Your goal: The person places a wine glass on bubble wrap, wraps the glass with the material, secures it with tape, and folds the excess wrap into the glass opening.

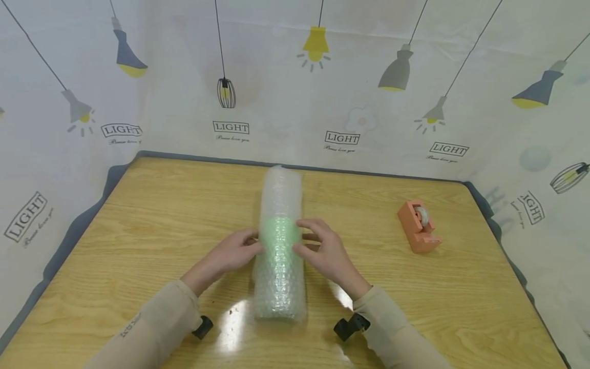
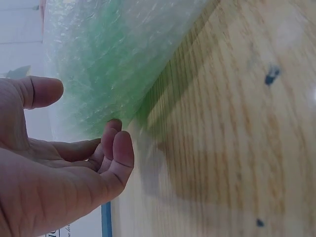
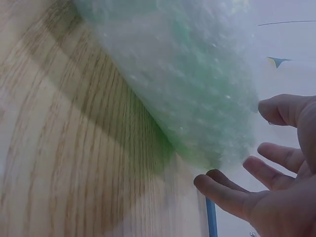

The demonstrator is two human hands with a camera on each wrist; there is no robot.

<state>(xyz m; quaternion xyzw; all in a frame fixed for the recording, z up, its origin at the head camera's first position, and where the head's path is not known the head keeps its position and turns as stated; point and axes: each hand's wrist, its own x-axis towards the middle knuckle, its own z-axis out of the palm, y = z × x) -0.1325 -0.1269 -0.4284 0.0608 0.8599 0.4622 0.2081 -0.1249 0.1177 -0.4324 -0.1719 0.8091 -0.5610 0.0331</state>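
Note:
A long bubble-wrapped roll lies on the wooden table, pointing away from the person, with something green showing through its middle. The left hand is at the roll's left side, fingers loosely bent, thumb at the wrap. On the opposite side the right hand has its thumb and forefinger at the wrap, the other fingers spread. Both wrist views show the wrap beside relaxed fingers; neither hand is plainly gripping it.
An orange tape dispenser with a clear roll stands on the right part of the table. A pale curtain printed with lamps surrounds the table's back and sides.

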